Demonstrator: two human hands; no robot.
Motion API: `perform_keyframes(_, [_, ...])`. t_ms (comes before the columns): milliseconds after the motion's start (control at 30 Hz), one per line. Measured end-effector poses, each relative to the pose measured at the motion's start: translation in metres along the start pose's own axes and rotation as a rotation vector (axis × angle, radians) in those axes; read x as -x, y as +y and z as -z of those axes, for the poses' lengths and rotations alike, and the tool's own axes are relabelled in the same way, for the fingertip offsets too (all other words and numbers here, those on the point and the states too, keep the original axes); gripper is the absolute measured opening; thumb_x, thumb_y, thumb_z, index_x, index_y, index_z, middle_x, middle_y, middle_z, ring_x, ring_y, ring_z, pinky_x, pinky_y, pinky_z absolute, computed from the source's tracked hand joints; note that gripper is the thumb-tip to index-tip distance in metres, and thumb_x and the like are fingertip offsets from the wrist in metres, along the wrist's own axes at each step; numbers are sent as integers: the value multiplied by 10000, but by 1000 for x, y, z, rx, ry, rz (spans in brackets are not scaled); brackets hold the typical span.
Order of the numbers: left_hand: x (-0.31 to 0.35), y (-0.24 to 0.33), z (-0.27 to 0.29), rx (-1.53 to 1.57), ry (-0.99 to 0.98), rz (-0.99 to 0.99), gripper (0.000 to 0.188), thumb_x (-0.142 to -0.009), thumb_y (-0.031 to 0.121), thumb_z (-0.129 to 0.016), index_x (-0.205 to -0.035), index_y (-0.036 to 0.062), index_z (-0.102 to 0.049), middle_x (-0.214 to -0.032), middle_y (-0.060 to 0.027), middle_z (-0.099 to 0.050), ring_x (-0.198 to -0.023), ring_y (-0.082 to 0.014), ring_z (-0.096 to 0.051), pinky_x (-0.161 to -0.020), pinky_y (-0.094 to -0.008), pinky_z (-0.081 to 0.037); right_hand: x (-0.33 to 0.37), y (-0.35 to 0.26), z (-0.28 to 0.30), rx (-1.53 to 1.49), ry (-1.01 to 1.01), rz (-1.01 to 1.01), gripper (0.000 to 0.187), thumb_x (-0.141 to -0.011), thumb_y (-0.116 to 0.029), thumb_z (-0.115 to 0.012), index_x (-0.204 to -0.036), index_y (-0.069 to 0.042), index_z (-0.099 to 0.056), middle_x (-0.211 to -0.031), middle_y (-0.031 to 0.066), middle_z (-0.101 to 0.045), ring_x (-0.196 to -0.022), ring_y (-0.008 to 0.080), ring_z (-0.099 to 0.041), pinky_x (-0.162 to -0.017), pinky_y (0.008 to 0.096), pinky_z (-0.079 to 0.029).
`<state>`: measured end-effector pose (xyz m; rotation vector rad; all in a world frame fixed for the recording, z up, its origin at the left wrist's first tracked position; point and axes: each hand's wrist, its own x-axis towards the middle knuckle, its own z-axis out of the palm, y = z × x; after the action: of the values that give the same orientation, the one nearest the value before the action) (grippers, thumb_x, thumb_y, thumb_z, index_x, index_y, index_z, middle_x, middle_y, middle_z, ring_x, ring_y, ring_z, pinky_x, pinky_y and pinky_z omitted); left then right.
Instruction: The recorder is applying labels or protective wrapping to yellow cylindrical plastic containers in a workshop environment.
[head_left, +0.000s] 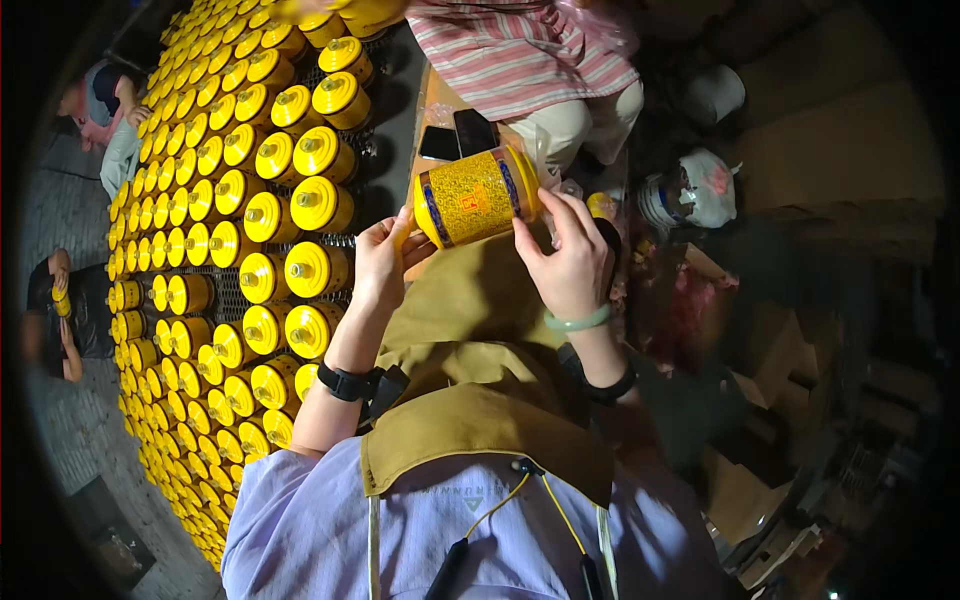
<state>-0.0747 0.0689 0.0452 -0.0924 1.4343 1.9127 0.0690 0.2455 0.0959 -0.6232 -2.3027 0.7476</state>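
Observation:
A yellow lidded jar (475,205) with a fine all-over pattern, dark blue bands and a red mark lies sideways between my hands, above my lap. My left hand (383,250) grips its left end, thumb on top and fingers underneath. At the other end, the fingers of my right hand (570,250) are bent against the jar's side and rim. A green bangle (578,320) circles my right wrist. Below the jar, an olive apron (470,300) covers my lap.
Many yellow knobbed jars (313,205) stand in rows on a mesh table (230,285) to my left. Two dark phones (455,138) lie on a bench ahead, beside a seated person in a striped apron (530,55). Buckets (700,190) and cardboard boxes (780,370) are at right.

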Motion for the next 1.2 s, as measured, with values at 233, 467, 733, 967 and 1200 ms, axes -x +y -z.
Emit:
perform_keyframes(233, [-3, -7, 0, -36, -9, -23, 341, -1000, 271, -546, -1056, -62, -593, -1013, -155, -691, -905, -256, -702, -856, -354, -559, -5, 15, -4, 16, 41, 21, 221, -763, -103, -748, -962, -29, -686, -951, 72, -668, -642, 235, -644, -588, 327, -533])
perform_keyframes(467, [5, -9, -3, 21, -24, 14, 304, -1002, 219, -539, -1048, -77, -592, -1043, -199, -679, -913, -280, -702, -837, -394, -583, -12, 23, -16, 64, 152, 80, 177, -763, -53, -735, -932, -27, -689, -892, 82, -692, -690, 249, -667, -605, 330, -529])
perform_keyframes(733, [6, -15, -10, 154, 9, 35, 275, -998, 198, -544, -1033, -74, -568, -1042, -189, -678, -929, -284, -702, -845, -398, -583, -16, 22, -11, -12, 182, 132, 128, -750, -52, -740, -860, -48, -675, -941, 46, -714, -705, 267, -680, -598, 327, -547])
perform_keyframes(967, [2, -20, -15, 143, 26, -10, 228, -986, 194, -573, -978, -34, -564, -1022, -172, -682, -906, -253, -706, -839, -375, -584, -19, 22, -22, 133, 263, 108, 113, -766, -38, -708, -825, -68, -616, -907, 30, -687, -666, 275, -656, -572, 350, -527])
perform_keyframes(1200, [1, -20, -15, 233, 88, 17, 253, -990, 186, -559, -1062, -53, -597, -1085, -183, -672, -988, -291, -684, -901, -421, -559, -22, 24, -15, -222, 239, -82, 103, -838, -83, -697, -898, -30, -633, -966, 111, -680, -846, 261, -665, -646, 304, -516])
